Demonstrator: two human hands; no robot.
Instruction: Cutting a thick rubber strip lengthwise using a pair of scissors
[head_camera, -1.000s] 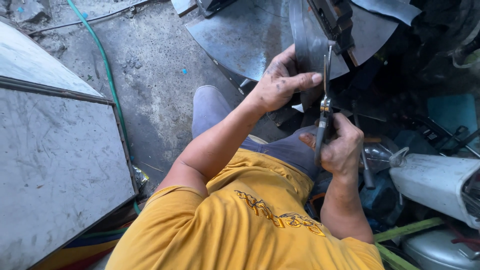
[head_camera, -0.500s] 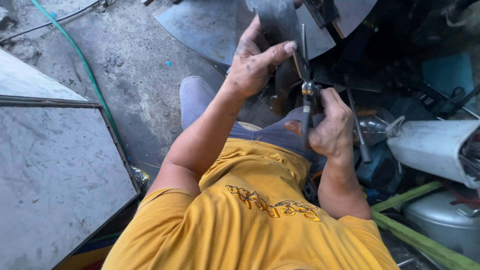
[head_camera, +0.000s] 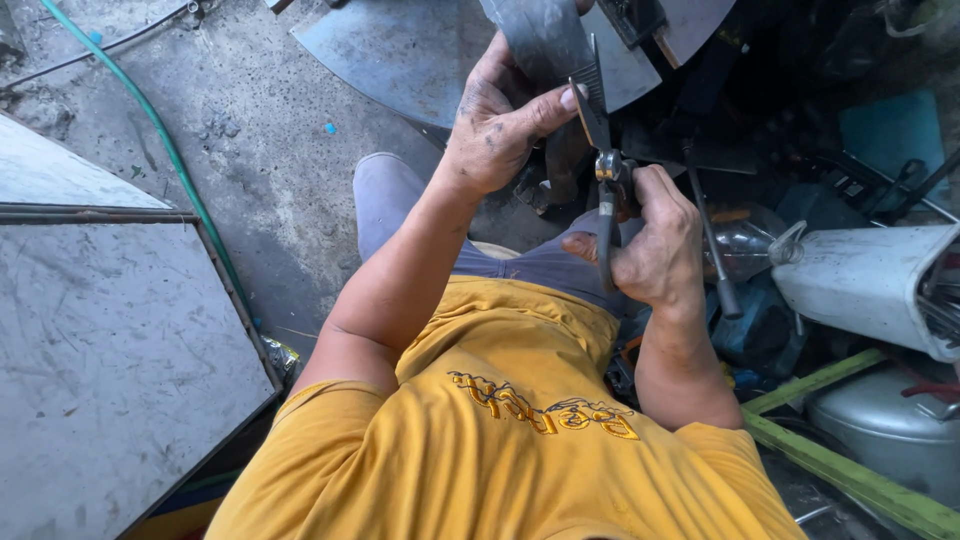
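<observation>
Snips sit just above the middle of the frame, their blades biting into the edge of a curved metal strip that hangs down from the top. The right hand is clenched round the snips' handles, right of centre; the left hand grips the strip from the left, thumb pressed flat near the blades. Compared with half a second earlier, the handles look drawn closer together and the thumb has slid closer to the blades, which suggests that a cut is being squeezed through the metal. A steel sheet lies on the concrete floor at upper centre, a green hose runs down the upper left, and a white casing sits at the right edge.
</observation>
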